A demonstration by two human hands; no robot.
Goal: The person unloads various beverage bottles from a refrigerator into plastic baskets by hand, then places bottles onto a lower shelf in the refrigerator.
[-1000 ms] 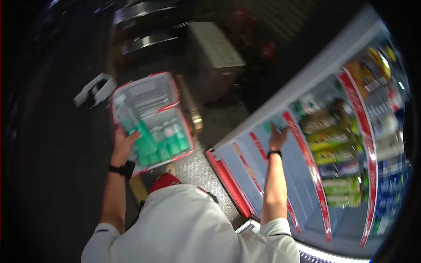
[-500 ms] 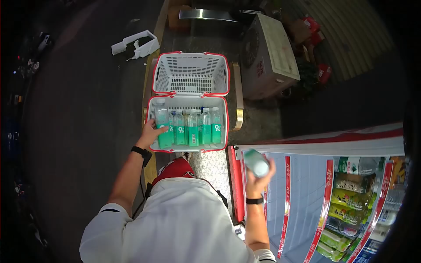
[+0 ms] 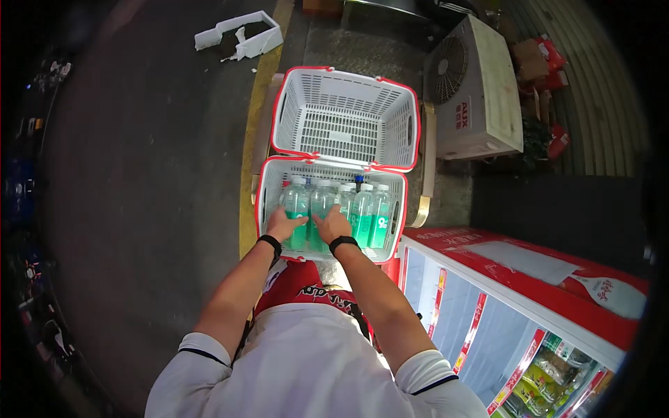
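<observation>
In near basket [image 3: 273,182], I'm gripping left bottle [image 3: 297,201] with half-curled left hand [image 3: 281,225], adjacent bottle [image 3: 323,198] with half-curled right hand [image 3: 336,224]; lightly steadying both upright is probably serving best

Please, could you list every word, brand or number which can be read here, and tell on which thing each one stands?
"AUX": on the air conditioner; the characters beside it are too small to read.
"9": on the rightmost bottle, with a small mark after it, unclear.
Writing on the fridge: too small to read.
Marks on the shelf strips: too small to read.
Lettering on the shorts: unclear.
</observation>
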